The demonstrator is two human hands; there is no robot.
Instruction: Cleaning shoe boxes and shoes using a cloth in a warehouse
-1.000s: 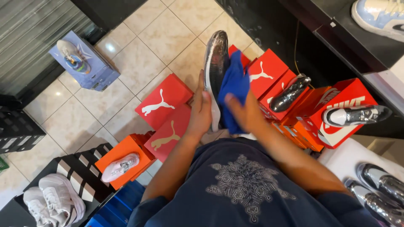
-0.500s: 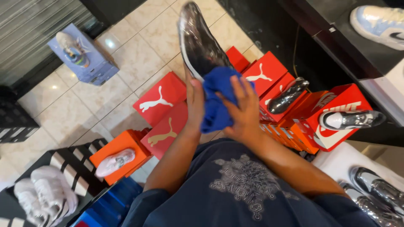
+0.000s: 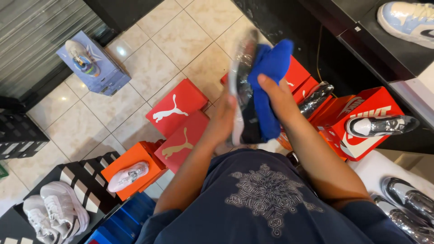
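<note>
Left hand (image 3: pixel 224 119) grasps wrapped shoe (image 3: pixel 242 86) at centre of frame, sole side toward camera. Right hand (image 3: pixel 280 97) clenches blue cloth (image 3: pixel 266 86), pressed on shoe. Wiping looks under way; how much is left, cannot tell. Red boxes (image 3: pixel 176 108) on floor below.

Red shoe boxes (image 3: pixel 177 107) lie on the beige tiled floor (image 3: pixel 149 68), with an orange box (image 3: pixel 131 168) carrying a pink shoe (image 3: pixel 128 176) beside them. A pale blue box (image 3: pixel 92 65) stands apart, and white sneakers (image 3: pixel 54 212) rest lower left.
</note>
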